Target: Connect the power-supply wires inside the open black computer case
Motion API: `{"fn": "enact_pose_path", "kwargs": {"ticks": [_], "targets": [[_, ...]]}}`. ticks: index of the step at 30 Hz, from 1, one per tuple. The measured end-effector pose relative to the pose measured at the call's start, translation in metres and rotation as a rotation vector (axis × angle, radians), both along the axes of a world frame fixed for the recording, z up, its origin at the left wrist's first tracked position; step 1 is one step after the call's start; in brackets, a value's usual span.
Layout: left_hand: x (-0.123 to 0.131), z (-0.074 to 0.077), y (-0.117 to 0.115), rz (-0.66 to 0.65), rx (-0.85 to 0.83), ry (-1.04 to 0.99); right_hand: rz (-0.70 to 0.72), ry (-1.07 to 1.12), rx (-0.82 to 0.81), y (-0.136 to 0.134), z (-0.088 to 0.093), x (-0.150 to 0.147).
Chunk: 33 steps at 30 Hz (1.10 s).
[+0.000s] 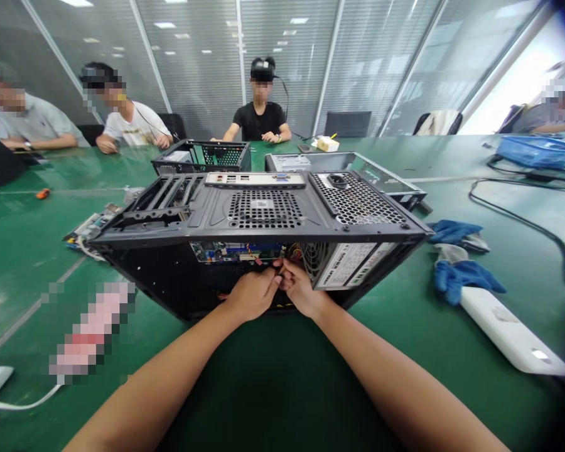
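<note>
A black computer case [207, 220] stands on the green table with its rear panel facing up and its near side open. Inside it are a blue circuit board [226, 252], thin coloured wires and a power supply [343, 263] with a fan grille and a white label. My left hand [254, 292] reaches into the opening, its fingers pinched around something small. Close against it, my right hand [301, 289] is also closed, beside the power supply. The fingertips meet near the wires; what they hold is too small to name.
Behind the case lie another black case frame [207, 156] and an open metal case [320, 162]. At the right are blue gloves [466, 279], a white power strip [508, 333], black cables and a blue basket [539, 150]. A circuit board [94, 226] lies left. Several people sit around the table.
</note>
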<state>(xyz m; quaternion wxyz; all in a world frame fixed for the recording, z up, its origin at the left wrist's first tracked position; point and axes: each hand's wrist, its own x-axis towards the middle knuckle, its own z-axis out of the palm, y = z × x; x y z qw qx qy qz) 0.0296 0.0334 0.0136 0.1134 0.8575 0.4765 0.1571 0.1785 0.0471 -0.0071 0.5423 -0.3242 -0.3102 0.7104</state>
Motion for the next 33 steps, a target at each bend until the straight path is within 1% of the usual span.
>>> {"fn": "enact_pose_path", "kwargs": {"ticks": [3,7,9,11,13,15,17,20,24,27,30,32,33], "targets": [[-0.001,0.000,0.003,-0.045,-0.107,-0.191,0.099,0.077,-0.032,0.001,-0.001,0.002],[-0.001,0.001,0.008,-0.101,-0.331,-0.465,0.121,0.103,-0.018,0.001,-0.001,0.000],[-0.002,0.002,0.010,-0.115,-0.491,-0.606,0.133,0.133,-0.021,0.000,0.001,0.000],[-0.003,0.002,0.011,-0.104,-0.688,-0.736,0.157,0.179,-0.026,-0.001,0.003,0.001],[-0.004,0.002,0.012,-0.065,-0.860,-0.845,0.181,0.218,-0.027,-0.001,0.005,0.001],[-0.005,0.002,0.012,-0.022,-0.976,-0.923,0.189,0.245,-0.021,-0.002,0.007,0.001],[-0.006,0.002,0.013,0.004,-1.049,-0.969,0.185,0.253,-0.010,-0.003,0.007,0.001],[-0.007,0.004,0.013,0.009,-1.112,-1.012,0.155,0.225,0.027,-0.003,0.005,-0.001],[-0.009,0.008,0.012,-0.074,-1.230,-1.045,0.098,0.163,0.056,0.000,0.000,-0.003],[-0.010,0.010,0.011,-0.097,-1.249,-1.037,0.073,0.139,0.049,0.001,-0.003,-0.003],[-0.008,0.009,0.011,-0.063,-1.165,-0.982,0.040,0.115,0.042,0.001,-0.004,-0.004],[-0.007,0.007,0.012,-0.040,-1.032,-0.900,0.018,0.090,0.043,0.001,-0.005,-0.004],[-0.007,0.005,0.012,-0.046,-0.938,-0.839,0.009,0.074,0.046,0.001,-0.006,-0.005]]}}
